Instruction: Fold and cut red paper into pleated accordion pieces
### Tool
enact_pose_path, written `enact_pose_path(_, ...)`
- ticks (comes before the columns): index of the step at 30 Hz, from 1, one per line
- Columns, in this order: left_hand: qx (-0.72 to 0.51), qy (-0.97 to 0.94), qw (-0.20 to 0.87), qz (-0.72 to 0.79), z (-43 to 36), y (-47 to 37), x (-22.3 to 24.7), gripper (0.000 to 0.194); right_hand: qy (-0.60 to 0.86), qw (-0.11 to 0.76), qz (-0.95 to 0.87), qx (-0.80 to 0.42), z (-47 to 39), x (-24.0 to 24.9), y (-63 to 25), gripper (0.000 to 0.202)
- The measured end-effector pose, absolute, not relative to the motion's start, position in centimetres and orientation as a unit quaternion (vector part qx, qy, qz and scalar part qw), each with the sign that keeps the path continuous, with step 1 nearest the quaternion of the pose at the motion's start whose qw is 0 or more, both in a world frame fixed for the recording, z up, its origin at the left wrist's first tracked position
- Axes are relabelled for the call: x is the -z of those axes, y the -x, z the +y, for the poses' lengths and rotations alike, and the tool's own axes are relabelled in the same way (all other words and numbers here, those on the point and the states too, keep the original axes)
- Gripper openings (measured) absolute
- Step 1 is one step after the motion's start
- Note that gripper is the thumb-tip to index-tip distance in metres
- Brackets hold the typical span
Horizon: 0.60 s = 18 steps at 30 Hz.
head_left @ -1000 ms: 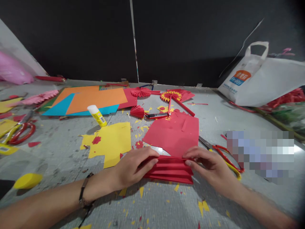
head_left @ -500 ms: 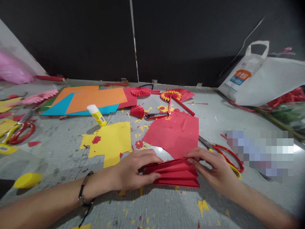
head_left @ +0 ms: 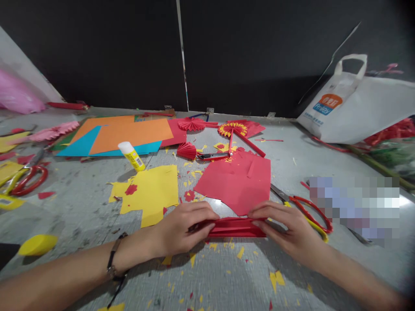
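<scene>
I have my left hand (head_left: 184, 226) pinching the left end of the pleated red paper strip (head_left: 236, 227), and my right hand (head_left: 287, 229) clamps its right end, both hands grasping it, squeezed flat into a narrow bar. It lies on the grey tabletop (head_left: 227, 276) at six o'clock, just below the loose red paper sheet (head_left: 238, 181).

Risk, as I judge it: the pleats are sprung paper, so if either pinch slackens the stack could fan open and lose its creases. Uneven pressure might skew the folds. The red-handled scissors (head_left: 308, 211) lie just beside my right hand at three o'clock, blades toward the sheet, so a careless sideways slide could catch them.

Containers: a white tote bag (head_left: 353, 108) slumps on its side at two o'clock; what it holds I cannot tell. The glue stick (head_left: 131, 156) lies tipped over at ten o'clock by the yellow paper (head_left: 152, 190), cap on, as far as I can see. Finished red paper fans (head_left: 194, 125) sit at twelve.
</scene>
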<state>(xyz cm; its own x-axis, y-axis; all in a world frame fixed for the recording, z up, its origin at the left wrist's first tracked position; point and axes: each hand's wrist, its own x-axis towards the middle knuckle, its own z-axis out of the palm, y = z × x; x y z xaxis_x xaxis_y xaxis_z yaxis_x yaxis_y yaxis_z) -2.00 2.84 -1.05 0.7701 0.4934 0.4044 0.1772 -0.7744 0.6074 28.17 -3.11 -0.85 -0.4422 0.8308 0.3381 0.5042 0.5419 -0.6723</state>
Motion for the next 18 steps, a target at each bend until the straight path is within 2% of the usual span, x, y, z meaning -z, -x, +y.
enact_pose_path(9,-0.262,-0.909,0.300,0.125,3.1,2.2,1.3,0.020,0.391,0.323,-0.835,-0.214,-3.1,1.0,-28.7,0.025)
enact_pose_path(18,-0.190,-0.943,0.254,0.096,3.0,2.3,0.7,0.026,0.350,0.258,-0.847,-0.306,-4.3,0.2,-27.3,0.035)
